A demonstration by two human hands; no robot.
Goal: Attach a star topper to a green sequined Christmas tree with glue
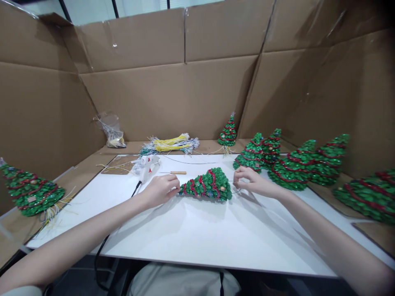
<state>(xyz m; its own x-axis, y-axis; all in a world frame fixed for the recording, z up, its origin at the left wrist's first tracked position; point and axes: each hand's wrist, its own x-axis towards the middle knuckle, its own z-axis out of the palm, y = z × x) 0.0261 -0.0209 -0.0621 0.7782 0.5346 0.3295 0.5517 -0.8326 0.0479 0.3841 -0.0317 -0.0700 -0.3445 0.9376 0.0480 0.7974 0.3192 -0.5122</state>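
Between hands (pixel 160 189) (pixel 251 181) lies a red-garlanded green tree (pixel 205 185).

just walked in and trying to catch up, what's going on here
A person is handling a small decorated tree lying on its side on the white table. The left hand has its fingers at the tip; the right hand is by the base, near a thin wire, grip unclear. A wooden-handled tool lies just behind.
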